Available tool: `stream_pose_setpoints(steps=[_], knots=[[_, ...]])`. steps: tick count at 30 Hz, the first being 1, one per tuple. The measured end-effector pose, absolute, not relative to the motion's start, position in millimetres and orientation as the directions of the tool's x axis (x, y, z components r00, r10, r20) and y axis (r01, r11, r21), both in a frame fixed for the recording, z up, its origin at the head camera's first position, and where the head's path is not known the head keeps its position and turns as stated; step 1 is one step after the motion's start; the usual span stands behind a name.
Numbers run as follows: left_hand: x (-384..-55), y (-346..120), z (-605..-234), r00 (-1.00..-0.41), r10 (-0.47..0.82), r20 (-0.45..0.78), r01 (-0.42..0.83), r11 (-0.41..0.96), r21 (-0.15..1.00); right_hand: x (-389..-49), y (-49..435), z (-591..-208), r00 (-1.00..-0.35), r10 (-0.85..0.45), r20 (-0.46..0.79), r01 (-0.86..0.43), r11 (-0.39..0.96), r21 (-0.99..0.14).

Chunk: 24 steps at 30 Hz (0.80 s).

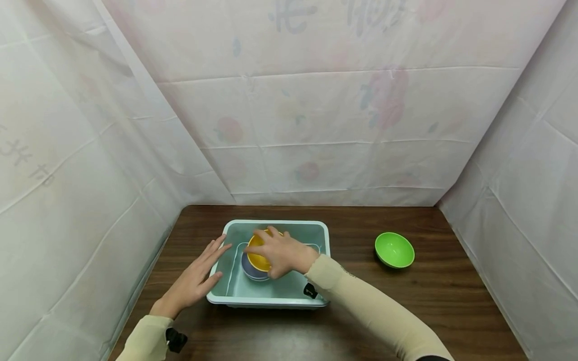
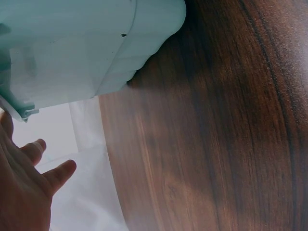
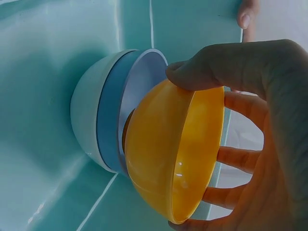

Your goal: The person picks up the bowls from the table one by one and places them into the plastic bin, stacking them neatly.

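Observation:
My right hand [image 1: 284, 251] grips a yellow bowl [image 3: 156, 149] by its rim, thumb on one side and fingers spread along the other. Under it, in the pale teal basin [image 1: 271, 301], a grey-blue bowl [image 3: 109, 113] sits nested in a whitish bowl [image 3: 86, 115]. The yellow bowl's base overlaps the grey-blue bowl's mouth in the right wrist view. At the basin's left rim is my left hand [image 1: 191, 283], its fingers extended and spread, holding nothing; in the left wrist view its fingertips reach the rim, partly cut off.
A bright green bowl [image 1: 394, 249] stands on the dark wooden table [image 1: 356, 316] to the right of the basin. White printed sheets [image 1: 325, 135] hang behind the table and along both sides.

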State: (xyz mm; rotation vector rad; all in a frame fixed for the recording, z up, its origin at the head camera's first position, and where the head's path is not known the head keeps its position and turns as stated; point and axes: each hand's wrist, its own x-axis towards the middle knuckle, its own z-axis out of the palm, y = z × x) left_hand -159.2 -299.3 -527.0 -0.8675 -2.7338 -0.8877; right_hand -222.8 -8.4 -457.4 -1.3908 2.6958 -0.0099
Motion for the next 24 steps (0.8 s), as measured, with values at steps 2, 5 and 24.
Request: stream_pose_setpoints(steps=[2, 5, 24], knots=[[-159.3, -298.9, -526.6, -0.825, 0.482, 0.296, 0.564, 0.660, 0.497, -223.1, -9.2, -458.9, -0.577, -0.811, -0.095, -0.811, 0.583, -0.046], [-159.7, -298.4, -526.6, -0.824, 0.481, 0.298, 0.564, 0.657, 0.500, -223.3, -9.8, -459.6, -0.575, -0.812, -0.095, -0.814, 0.580, -0.036], [-160.5, -299.0, -528.6, -0.822, 0.479, 0.308, 0.568, 0.651, 0.504, -224.6, -17.2, -466.1, -0.564, -0.818, -0.117, -0.820, 0.571, -0.040]])
